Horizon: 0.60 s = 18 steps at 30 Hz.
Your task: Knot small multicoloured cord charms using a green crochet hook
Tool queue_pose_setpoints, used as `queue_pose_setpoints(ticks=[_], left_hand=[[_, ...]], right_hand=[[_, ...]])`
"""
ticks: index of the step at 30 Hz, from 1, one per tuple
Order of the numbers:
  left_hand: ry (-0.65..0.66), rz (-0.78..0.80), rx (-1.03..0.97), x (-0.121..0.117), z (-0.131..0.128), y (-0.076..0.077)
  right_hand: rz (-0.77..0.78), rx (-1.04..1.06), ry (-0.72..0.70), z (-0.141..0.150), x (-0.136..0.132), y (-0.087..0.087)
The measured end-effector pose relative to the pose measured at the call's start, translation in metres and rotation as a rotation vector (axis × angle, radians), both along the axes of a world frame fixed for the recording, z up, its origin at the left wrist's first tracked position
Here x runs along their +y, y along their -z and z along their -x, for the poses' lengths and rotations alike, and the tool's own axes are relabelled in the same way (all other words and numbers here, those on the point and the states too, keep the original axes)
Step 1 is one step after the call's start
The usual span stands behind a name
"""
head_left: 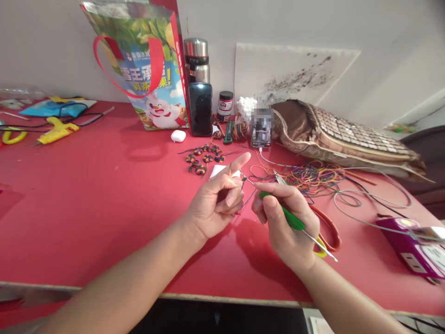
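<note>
My right hand (287, 222) is closed around the green handle of a crochet hook (294, 218), whose thin metal tip points toward my left hand. My left hand (222, 197) pinches a small dark piece of yarn work (243, 180) between thumb and fingers, its index finger stretched out with yarn looped over it. The hook's tip is at that small piece; whether it passes through a loop is too small to tell. Behind my hands lie several multicoloured crocheted pieces (207, 158). A tangle of coloured yarn (313, 178) spreads to the right.
Orange-and-yellow-handled scissors (328, 229) lie under my right hand. A purple power strip (413, 246) sits at right, near a brown bag (347, 134). Two phones, a black one (200, 109) and a lit one (262, 130), stand behind. A yellow glue gun (57, 131) lies at left.
</note>
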State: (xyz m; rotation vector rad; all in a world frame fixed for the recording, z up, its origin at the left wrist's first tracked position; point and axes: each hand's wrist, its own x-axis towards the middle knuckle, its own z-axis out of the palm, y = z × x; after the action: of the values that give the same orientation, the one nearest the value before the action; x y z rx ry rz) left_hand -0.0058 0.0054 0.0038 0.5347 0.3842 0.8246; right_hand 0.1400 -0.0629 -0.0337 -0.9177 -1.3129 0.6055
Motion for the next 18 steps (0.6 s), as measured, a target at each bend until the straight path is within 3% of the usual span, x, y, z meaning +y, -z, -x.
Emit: queue_pose_setpoints(ticks=[18], left_hand=[[0.063, -0.056, -0.046, 0.0084, 0.0105, -0.0011]], right_hand=[[0.012, -0.049, -0.021, -0.0095, -0.0007, -0.0016]])
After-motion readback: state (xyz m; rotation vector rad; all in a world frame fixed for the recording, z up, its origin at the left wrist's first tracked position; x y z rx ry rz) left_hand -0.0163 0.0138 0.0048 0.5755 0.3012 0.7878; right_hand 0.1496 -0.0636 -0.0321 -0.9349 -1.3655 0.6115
